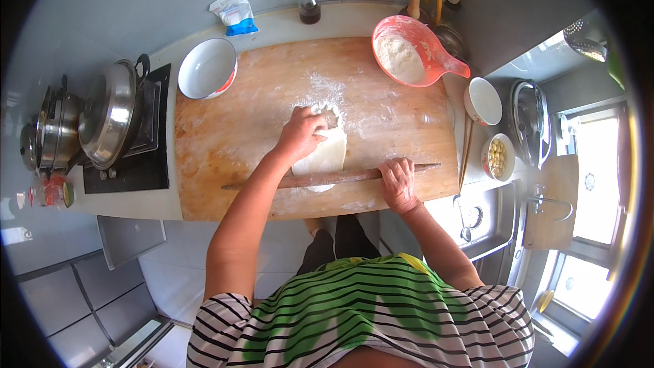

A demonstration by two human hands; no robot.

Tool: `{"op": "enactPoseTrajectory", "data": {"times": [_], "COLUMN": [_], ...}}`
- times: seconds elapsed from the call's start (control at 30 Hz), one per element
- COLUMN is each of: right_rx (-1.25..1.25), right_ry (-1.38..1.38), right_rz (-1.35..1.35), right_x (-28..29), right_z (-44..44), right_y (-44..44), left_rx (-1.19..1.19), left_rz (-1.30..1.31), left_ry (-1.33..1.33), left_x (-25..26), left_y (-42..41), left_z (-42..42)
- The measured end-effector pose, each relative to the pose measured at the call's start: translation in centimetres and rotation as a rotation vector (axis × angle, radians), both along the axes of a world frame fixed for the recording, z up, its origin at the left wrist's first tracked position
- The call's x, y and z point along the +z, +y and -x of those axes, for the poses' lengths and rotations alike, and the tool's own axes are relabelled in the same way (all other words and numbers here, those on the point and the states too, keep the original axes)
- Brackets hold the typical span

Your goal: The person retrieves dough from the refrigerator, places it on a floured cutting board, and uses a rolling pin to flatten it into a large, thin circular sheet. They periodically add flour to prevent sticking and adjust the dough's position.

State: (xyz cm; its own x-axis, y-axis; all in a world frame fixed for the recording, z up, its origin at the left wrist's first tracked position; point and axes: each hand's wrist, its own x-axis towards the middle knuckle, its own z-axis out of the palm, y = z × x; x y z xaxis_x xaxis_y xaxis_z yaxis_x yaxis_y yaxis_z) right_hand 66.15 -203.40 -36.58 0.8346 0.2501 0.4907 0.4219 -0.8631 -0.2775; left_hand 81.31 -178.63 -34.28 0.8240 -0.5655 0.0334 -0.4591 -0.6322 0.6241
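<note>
A flattened piece of pale dough [324,156] lies near the middle of a large wooden board [219,128]. My left hand [302,133] has its fingers closed on the far edge of the dough, next to a patch of scattered flour [325,91]. A long tapered wooden rolling pin [347,176] lies across the near part of the dough. My right hand [398,183] grips the pin near its right end. My left forearm passes over the pin's left part and hides some of it.
An empty white enamel bowl [207,69] stands at the board's back left, a red scoop of flour [401,59] at its back right. Bottle [309,7] and bag [236,13] stand behind. Two bowls [483,101], [498,157] and chopsticks [466,151] are right; pots [110,112] left.
</note>
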Motion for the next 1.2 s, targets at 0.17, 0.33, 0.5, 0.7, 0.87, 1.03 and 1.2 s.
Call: {"op": "enactPoseTrajectory", "data": {"times": [0.17,0.33,0.5,0.7,0.87,1.03,1.2], "right_rx": [-0.061,-0.094,-0.008,0.173,0.205,0.281,0.158], "right_ry": [0.030,0.048,0.066,0.229,0.230,0.221,0.233], "right_rz": [-0.025,-0.045,-0.031,0.000,0.002,0.147,0.243], "right_x": [-0.7,-0.4,0.2,3.2,3.8,2.7,-0.2], "right_z": [0.7,0.2,0.5,-0.3,-4.9,-10.0,-17.6], "right_y": [-0.6,-1.0,-1.6,-0.4,0.8,1.9,2.7], "left_rx": [-0.094,0.242,0.456,0.648,0.619,0.556,0.792], "left_rz": [0.012,0.025,0.039,0.111,-0.229,-0.479,-0.538], "left_ry": [0.101,0.053,0.051,0.533,-0.013,-0.189,-0.311], "left_x": [1.0,-3.7,-4.7,-0.8,-0.5,-2.8,-3.4], "left_y": [-3.8,-1.6,2.5,7.0,10.4,12.0,12.0], "left_z": [-3.7,-7.8,-3.6,6.2,9.5,8.9,2.1]}}
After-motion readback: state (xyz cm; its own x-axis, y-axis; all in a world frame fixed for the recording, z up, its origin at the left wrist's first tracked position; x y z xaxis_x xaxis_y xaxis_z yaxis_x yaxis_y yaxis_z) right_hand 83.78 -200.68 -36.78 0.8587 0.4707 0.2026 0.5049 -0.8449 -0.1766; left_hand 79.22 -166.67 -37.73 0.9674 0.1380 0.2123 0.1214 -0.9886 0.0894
